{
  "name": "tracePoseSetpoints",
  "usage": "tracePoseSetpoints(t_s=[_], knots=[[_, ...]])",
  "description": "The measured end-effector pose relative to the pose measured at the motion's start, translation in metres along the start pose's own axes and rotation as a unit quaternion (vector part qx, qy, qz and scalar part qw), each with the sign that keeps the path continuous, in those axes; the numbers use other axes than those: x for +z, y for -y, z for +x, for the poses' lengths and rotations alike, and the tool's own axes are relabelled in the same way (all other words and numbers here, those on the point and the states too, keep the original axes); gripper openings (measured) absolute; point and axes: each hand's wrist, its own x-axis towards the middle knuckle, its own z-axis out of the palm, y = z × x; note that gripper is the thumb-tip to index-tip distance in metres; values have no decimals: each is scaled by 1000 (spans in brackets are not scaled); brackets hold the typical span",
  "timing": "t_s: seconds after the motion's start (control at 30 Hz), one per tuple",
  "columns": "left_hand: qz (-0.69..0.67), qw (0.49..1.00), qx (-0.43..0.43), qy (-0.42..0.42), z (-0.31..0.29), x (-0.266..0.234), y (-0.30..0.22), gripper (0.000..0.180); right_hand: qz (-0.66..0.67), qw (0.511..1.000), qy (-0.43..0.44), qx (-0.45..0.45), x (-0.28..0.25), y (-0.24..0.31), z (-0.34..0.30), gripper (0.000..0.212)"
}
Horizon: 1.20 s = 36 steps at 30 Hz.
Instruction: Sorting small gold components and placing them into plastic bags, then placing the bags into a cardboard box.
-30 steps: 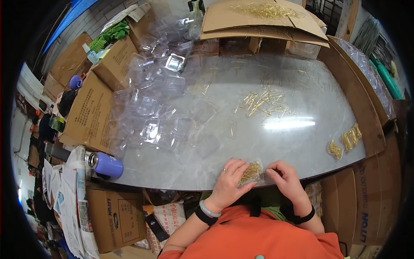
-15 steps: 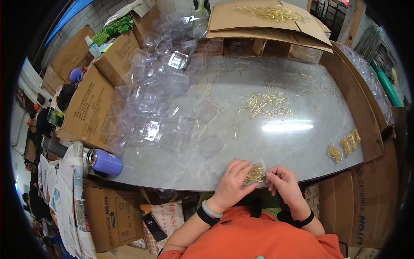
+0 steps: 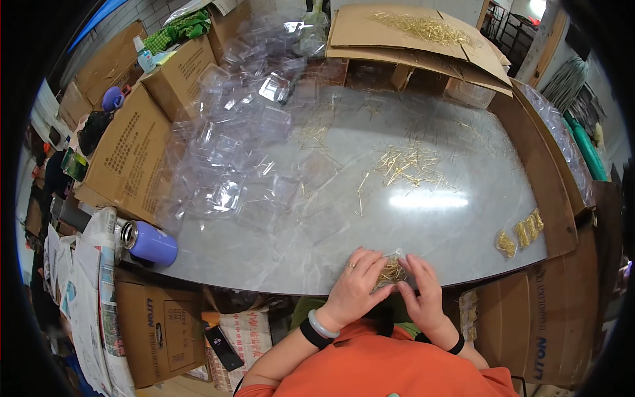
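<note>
At the table's near edge, both my hands close around a small clear plastic pack [image 3: 391, 270] filled with thin gold-coloured wire hooks. My left hand [image 3: 356, 286] grips its left side, thumb at the near edge. My right hand [image 3: 423, 291] holds the right side between thumb and fingers, which reach up to the far corner. Beyond them lies a heap of loose gold hooks [image 3: 410, 165], with a single hook [image 3: 362, 193] apart from it. Several filled packs [image 3: 528, 229] sit by the right edge.
Empty clear plastic packs [image 3: 225, 149] pile up on the left of the grey table [image 3: 317, 264]. A purple flask [image 3: 152, 243] lies near the left edge. Cardboard boxes [image 3: 126, 159] line the left side. More gold hooks [image 3: 426, 28] rest on cardboard [image 3: 357, 40] at the back.
My right hand has shifted from pinching the pack's right edge to wrapping its side, fingers stretched farther up. My left hand stays on the pack. The whole view has shifted slightly.
</note>
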Motion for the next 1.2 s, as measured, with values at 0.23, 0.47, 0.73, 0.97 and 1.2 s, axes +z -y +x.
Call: tracePoseSetpoints(t_s=[0.23,0.47,0.73,0.97,1.2], knots=[[18,1000,19,-1,-1,1,0,46,5,993,-54,100,8,-2,11,42],[81,994,58,-35,-6,7,-3,44,-210,970,-43,-113,6,-7,-8,43],[8,997,14,-71,-8,10,2,61,-73,996,-57,-18,15,1,-6,48],[-11,999,30,-33,-11,6,4,68,-13,998,-23,62,22,-10,10,44],[-56,998,18,-6,-10,-1,5,80,-194,972,106,-76,4,12,8,60]])
